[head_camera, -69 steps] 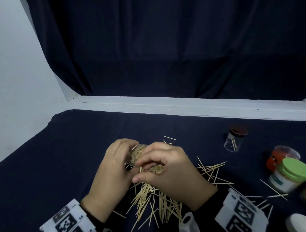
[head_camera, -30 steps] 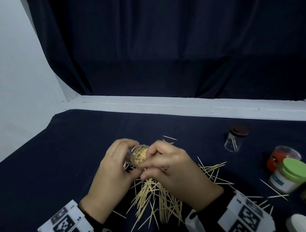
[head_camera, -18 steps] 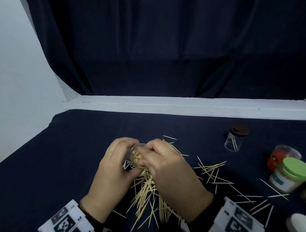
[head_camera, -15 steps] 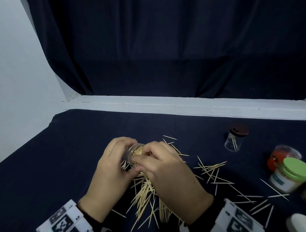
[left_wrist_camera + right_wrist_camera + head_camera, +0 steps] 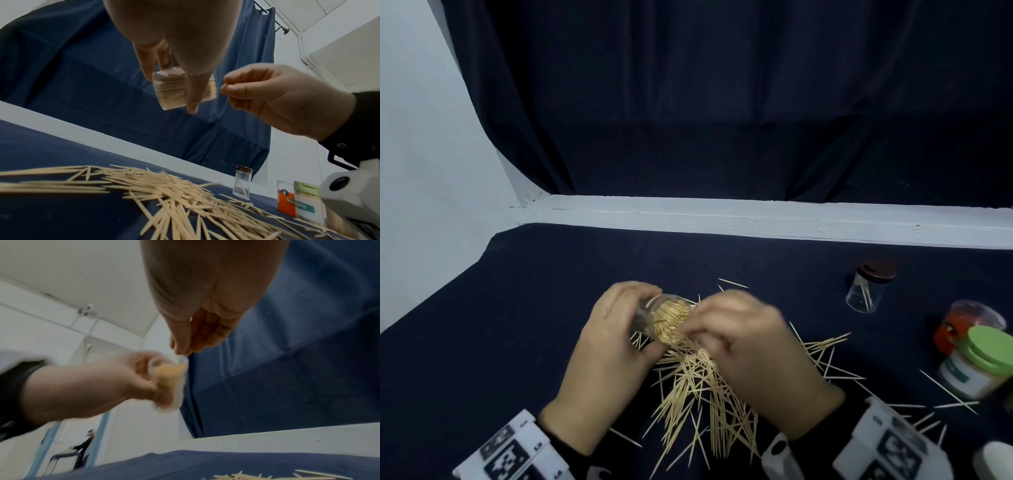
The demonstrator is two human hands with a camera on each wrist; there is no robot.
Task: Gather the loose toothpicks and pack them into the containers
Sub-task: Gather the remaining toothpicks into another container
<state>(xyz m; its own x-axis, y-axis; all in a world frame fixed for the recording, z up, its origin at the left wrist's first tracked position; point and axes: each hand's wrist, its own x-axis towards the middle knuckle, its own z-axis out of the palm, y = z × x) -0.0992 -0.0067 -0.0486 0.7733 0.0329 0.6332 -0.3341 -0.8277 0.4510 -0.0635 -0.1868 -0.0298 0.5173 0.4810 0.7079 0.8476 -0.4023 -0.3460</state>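
My left hand [image 5: 609, 346] holds a clear container [image 5: 669, 320] packed with toothpicks, tipped with its mouth toward my right hand [image 5: 739, 342]. From the left wrist, the container [image 5: 170, 91] lies on its side between thumb and fingers, above the table. Right thumb and forefinger [image 5: 226, 88] are pinched together just off its mouth, on what looks like a single toothpick. In the blurred right wrist view the container [image 5: 168, 374] sits below those fingertips. A dense pile of loose toothpicks [image 5: 698, 387] lies under both hands.
More toothpicks [image 5: 825, 346] are scattered to the right. A small clear vial with a brown lid [image 5: 866, 291] stands at the back right. An orange jar [image 5: 959, 325] and a green-lidded jar [image 5: 979, 363] stand at the right edge. A white ledge [image 5: 756, 219] bounds the table's far side.
My right hand pushed a bundle of toothpicks into the container, then drew its fingers back a little from the mouth. The left hand kept holding the container in place.
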